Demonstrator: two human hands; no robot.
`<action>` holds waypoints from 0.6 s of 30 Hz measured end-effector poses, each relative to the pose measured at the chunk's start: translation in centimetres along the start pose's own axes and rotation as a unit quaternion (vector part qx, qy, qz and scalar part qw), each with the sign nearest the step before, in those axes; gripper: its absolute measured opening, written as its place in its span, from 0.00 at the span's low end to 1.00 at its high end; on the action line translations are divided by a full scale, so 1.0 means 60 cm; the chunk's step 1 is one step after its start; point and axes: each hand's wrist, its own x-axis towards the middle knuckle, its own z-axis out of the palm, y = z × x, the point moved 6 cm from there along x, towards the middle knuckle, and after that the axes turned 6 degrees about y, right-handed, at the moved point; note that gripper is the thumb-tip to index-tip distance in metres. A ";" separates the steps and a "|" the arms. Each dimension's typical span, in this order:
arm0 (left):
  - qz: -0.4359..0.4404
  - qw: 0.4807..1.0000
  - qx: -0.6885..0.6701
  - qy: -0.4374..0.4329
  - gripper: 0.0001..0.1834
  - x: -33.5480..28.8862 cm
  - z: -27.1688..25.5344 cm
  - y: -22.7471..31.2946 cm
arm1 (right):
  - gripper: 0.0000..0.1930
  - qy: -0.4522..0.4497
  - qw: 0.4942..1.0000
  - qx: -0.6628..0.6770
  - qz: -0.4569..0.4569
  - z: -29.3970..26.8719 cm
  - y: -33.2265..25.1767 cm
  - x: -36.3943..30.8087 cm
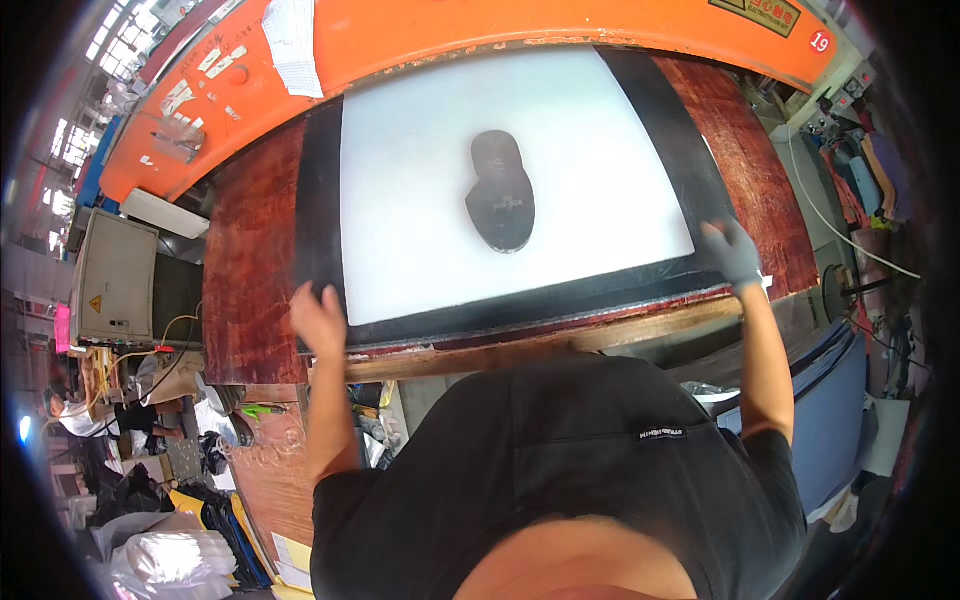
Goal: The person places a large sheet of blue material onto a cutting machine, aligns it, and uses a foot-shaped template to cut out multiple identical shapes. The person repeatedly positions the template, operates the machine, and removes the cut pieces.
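Note:
A white board (420,240) lies on a larger black sheet (520,295) on the reddish-brown wooden table (245,270). On the white board rests a flat, dark, sole-shaped piece (503,200), narrowed on one side. My bare left hand (320,318) is at the black sheet's front left corner, thumb and forefinger apart. My right hand (735,255), in a grey glove with bare fingertips, is at the sheet's front right edge. It is blurred, so whether its fingers grip the sheet cannot be made out. Neither hand touches the dark piece.
An orange machine beam (430,45) spans the table's far side, with papers stuck on it. A grey cabinet (115,275) stands at left. Blue sheets (830,410) lean at right below a hanging cable. Plastic bags (170,560) lie at lower left; another person (85,415) is farther off.

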 end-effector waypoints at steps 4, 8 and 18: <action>0.120 0.963 -0.170 -0.172 0.28 -0.046 0.074 0.199 | 0.37 -0.021 0.960 -0.058 -0.274 0.181 -0.277 -0.001; 0.105 0.968 -0.084 -0.213 0.29 -0.083 0.093 0.239 | 0.43 -0.125 0.962 -0.010 -0.242 0.336 -0.414 -0.003; 0.104 0.965 -0.132 -0.201 0.29 -0.078 0.101 0.232 | 0.25 -0.097 0.910 0.383 0.125 0.377 -0.324 0.115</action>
